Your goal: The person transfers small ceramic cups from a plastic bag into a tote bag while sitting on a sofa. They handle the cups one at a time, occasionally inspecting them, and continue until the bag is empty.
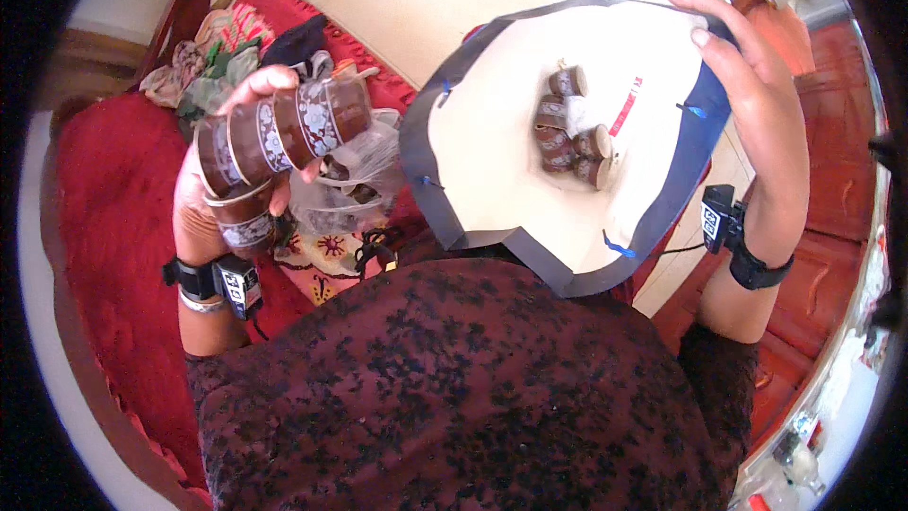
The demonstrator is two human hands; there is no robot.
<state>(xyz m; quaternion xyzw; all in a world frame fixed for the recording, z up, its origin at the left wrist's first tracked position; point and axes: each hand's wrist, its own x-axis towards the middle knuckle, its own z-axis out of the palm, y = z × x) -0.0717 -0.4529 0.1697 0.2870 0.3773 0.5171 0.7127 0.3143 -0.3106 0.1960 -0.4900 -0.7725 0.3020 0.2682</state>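
Observation:
My left hand [259,121] grips a nested stack of brown ceramic cups [284,128] with pale flower bands; one more such cup [245,220] sits below the stack, against the palm. My right hand [738,64] holds the upper right rim of a cream-lined fabric bag [482,113] with a dark blue edge and blue ties. Several similar small brown cups [560,145] lie in the middle of the bag, beside a small white item [583,113]. A red printed strip [626,106] shows on the lining.
A clear plastic bag [355,177] with dark items lies between my left hand and the fabric bag. Crumpled cloths [220,64] are heaped at the upper left on a red cover [113,227]. A patterned cloth [319,255] lies near my body.

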